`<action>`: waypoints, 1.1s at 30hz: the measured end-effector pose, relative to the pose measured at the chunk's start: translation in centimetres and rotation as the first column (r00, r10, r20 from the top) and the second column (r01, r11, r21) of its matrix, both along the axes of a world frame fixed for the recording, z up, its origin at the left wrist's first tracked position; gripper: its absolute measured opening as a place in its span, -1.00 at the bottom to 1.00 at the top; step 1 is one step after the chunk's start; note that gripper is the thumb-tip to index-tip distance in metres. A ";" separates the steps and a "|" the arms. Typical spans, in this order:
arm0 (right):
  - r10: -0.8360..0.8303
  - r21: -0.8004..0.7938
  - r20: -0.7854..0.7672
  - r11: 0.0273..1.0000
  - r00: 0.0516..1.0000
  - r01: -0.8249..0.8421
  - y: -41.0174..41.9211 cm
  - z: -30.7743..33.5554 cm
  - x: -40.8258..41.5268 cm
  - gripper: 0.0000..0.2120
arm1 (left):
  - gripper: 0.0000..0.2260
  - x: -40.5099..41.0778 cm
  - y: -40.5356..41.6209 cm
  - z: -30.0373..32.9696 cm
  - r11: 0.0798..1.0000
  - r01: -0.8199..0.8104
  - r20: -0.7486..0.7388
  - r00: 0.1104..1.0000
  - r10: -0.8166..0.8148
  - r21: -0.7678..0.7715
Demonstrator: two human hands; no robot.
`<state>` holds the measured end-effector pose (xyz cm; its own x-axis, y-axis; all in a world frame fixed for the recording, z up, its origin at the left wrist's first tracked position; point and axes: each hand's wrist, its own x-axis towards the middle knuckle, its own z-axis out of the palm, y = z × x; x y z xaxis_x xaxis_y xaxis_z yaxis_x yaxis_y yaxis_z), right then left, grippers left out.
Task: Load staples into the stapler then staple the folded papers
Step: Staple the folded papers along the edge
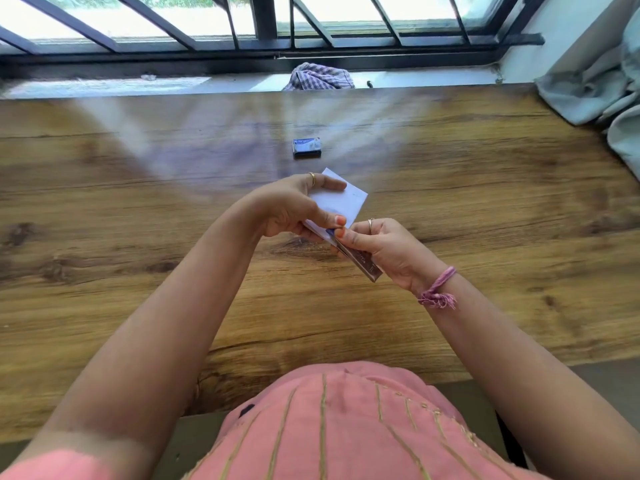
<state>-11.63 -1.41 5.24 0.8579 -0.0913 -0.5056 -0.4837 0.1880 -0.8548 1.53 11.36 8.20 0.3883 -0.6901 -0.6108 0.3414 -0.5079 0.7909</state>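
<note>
The folded white paper [341, 202] is held above the wooden table [138, 209] by my left hand [294, 206], thumb on top near its lower corner and fingers curled round its far edge. My right hand [377, 244] grips a small metallic stapler [360, 260], thumb pressing on its top. The stapler's blue front end meets the paper's near corner, just beside my left thumb. Part of the stapler is hidden inside my right palm.
A small blue staple box [307, 148] lies on the table beyond the paper. A checked cloth [318, 77] sits on the window sill at the back. Grey curtain fabric [595, 84] hangs over the table's far right corner.
</note>
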 end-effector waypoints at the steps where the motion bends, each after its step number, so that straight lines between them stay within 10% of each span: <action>1: -0.016 0.002 0.001 1.000 1.000 0.016 0.1 -0.1 0.0 -0.87 | -0.44 0.0 0.0 0.0 1.000 -0.016 -0.001 1.000 0.016 0.004; 14: 0.068 0.162 -0.004 0.985 0.998 -0.066 -2.4 0.9 0.0 -0.75 | -0.50 -0.9 1.5 -0.8 0.945 -0.211 -0.174 0.970 0.170 -0.251; 33: -0.002 0.306 0.010 0.952 1.000 -0.001 -2.6 0.9 -1.0 -0.79 | -0.82 -3.6 0.5 -2.0 0.854 -0.392 0.019 0.906 0.424 -0.343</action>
